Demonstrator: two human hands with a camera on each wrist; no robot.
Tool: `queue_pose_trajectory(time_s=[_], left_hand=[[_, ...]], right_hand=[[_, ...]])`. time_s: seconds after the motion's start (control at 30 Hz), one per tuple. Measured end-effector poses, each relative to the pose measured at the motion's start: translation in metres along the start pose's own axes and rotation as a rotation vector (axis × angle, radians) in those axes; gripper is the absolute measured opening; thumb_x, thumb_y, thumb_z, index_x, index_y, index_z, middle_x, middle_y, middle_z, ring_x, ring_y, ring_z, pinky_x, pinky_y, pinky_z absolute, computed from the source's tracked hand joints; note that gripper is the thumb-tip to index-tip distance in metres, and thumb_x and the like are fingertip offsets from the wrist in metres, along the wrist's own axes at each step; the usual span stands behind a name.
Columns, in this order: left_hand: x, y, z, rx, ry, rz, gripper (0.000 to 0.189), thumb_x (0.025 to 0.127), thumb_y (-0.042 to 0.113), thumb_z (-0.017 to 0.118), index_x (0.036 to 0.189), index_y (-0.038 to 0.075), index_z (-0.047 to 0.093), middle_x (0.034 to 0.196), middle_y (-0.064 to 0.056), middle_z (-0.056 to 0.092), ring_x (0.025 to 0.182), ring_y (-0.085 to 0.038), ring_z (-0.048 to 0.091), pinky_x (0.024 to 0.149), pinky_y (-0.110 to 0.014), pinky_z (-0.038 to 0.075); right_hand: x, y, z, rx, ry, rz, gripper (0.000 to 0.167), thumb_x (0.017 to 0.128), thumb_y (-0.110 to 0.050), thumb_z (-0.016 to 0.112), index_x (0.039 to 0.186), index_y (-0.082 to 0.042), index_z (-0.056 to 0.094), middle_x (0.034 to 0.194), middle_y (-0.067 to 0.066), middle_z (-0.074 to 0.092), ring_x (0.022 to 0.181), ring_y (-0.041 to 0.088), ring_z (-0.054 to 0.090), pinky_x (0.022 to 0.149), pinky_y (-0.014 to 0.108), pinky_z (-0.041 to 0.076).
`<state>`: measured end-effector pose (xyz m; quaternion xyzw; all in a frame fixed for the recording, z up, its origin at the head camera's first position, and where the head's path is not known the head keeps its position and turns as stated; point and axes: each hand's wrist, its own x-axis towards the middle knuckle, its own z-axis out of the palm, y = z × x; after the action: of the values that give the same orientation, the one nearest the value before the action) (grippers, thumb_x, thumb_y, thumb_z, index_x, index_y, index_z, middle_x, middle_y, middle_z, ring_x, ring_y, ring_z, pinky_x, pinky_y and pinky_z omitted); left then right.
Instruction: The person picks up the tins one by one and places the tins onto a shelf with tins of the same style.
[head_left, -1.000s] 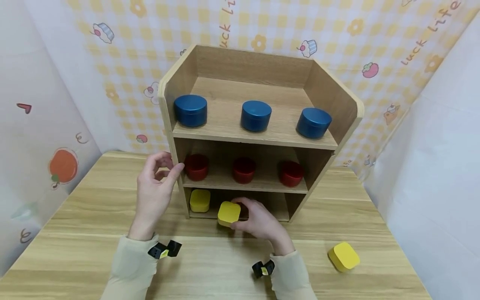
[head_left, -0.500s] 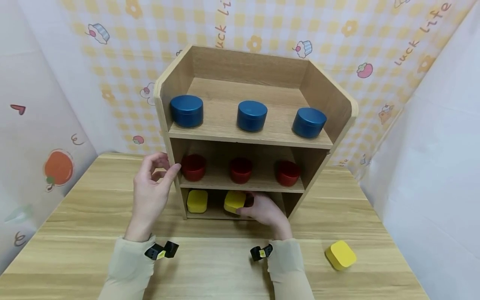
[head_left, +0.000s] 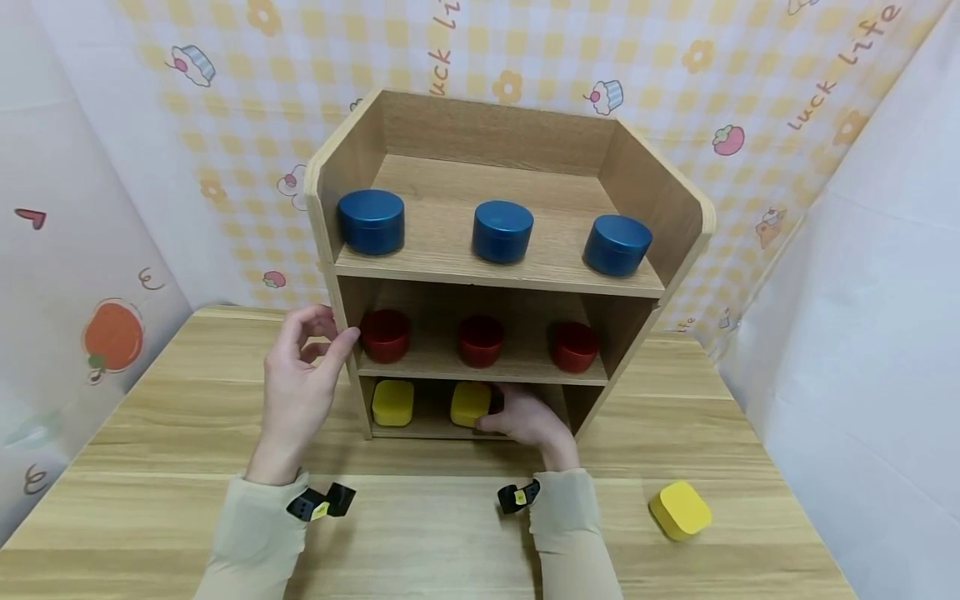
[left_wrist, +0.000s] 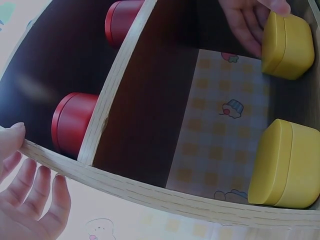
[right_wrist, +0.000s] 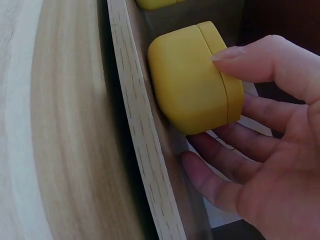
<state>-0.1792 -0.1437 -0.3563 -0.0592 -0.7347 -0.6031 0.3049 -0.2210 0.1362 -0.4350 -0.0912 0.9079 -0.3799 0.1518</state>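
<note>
My right hand [head_left: 528, 417] reaches into the bottom compartment of a wooden shelf [head_left: 480, 284]. Its thumb lies on the front of a yellow rounded-square lidded tin [right_wrist: 192, 82], with the fingers behind. That tin sits on the bottom board, right of a second yellow tin [left_wrist: 287, 165] at the left end. At the shelf's left side panel [left_wrist: 150, 194], my left hand [head_left: 303, 362] holds the front edge, thumb on one side and fingers on the other. A third yellow tin [head_left: 680, 510] lies on the table at the right front.
Blue round tins [head_left: 502, 232] stand in a row on the top board, and red round tins [head_left: 481, 340] on the middle one. The wooden table [head_left: 420, 533] extends in front. A checked, printed cloth [head_left: 525, 42] hangs behind the shelf.
My right hand has moved the yellow tin from in front of the bottom compartment back and slightly right into it, down onto the board. My left hand has stayed at the side panel.
</note>
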Motion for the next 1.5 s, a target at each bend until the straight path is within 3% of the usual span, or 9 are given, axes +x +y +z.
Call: queue_pose_trajectory(time_s=[0.2, 0.6, 0.93, 1.17, 1.5], left_hand=[[0.0002, 0.0002, -0.0007, 0.0, 0.001, 0.003, 0.031, 0.092, 0.005, 0.07, 0.119, -0.003, 0.056, 0.092, 0.012, 0.057, 0.091, -0.006, 0.058, 0.079, -0.015, 0.048], [-0.0001, 0.0004, -0.0004, -0.009, -0.007, 0.003, 0.03, 0.093, 0.005, 0.07, 0.118, -0.002, 0.056, 0.093, 0.011, 0.057, 0.091, -0.007, 0.058, 0.078, -0.015, 0.048], [-0.0007, 0.0004, -0.0012, 0.009, -0.005, 0.007, 0.031, 0.093, 0.005, 0.07, 0.119, -0.003, 0.057, 0.093, 0.012, 0.057, 0.091, -0.006, 0.058, 0.079, -0.015, 0.047], [0.0008, 0.0003, -0.0008, 0.004, -0.004, 0.002, 0.031, 0.093, 0.005, 0.07, 0.119, -0.002, 0.057, 0.093, 0.012, 0.057, 0.092, -0.007, 0.058, 0.08, -0.014, 0.048], [0.0005, -0.0009, -0.0013, 0.017, -0.006, -0.013, 0.032, 0.092, 0.007, 0.071, 0.119, -0.001, 0.057, 0.094, 0.013, 0.056, 0.091, -0.006, 0.057, 0.079, -0.013, 0.048]], right_hand=[[0.0018, 0.0006, 0.0022, -0.005, 0.0, -0.034, 0.078, 0.08, -0.019, 0.074, 0.151, -0.013, 0.043, 0.145, 0.011, 0.055, 0.124, 0.025, 0.054, 0.109, 0.048, 0.045], [-0.0008, 0.0034, 0.0015, 0.034, 0.005, -0.02, 0.076, 0.08, -0.015, 0.075, 0.149, -0.012, 0.046, 0.143, 0.01, 0.056, 0.112, 0.021, 0.055, 0.106, 0.045, 0.046], [-0.0017, 0.0025, 0.0009, 0.034, 0.01, -0.057, 0.076, 0.079, -0.012, 0.074, 0.15, -0.01, 0.045, 0.146, 0.011, 0.054, 0.118, 0.023, 0.054, 0.108, 0.044, 0.044], [-0.0015, 0.0012, -0.0004, 0.042, 0.008, -0.037, 0.076, 0.08, -0.012, 0.073, 0.151, -0.01, 0.044, 0.146, 0.012, 0.054, 0.116, 0.023, 0.054, 0.107, 0.045, 0.044], [-0.0058, 0.0007, -0.0017, 0.052, 0.012, -0.019, 0.09, 0.079, -0.032, 0.083, 0.155, -0.012, 0.038, 0.156, 0.013, 0.043, 0.14, 0.03, 0.046, 0.116, 0.05, 0.04]])
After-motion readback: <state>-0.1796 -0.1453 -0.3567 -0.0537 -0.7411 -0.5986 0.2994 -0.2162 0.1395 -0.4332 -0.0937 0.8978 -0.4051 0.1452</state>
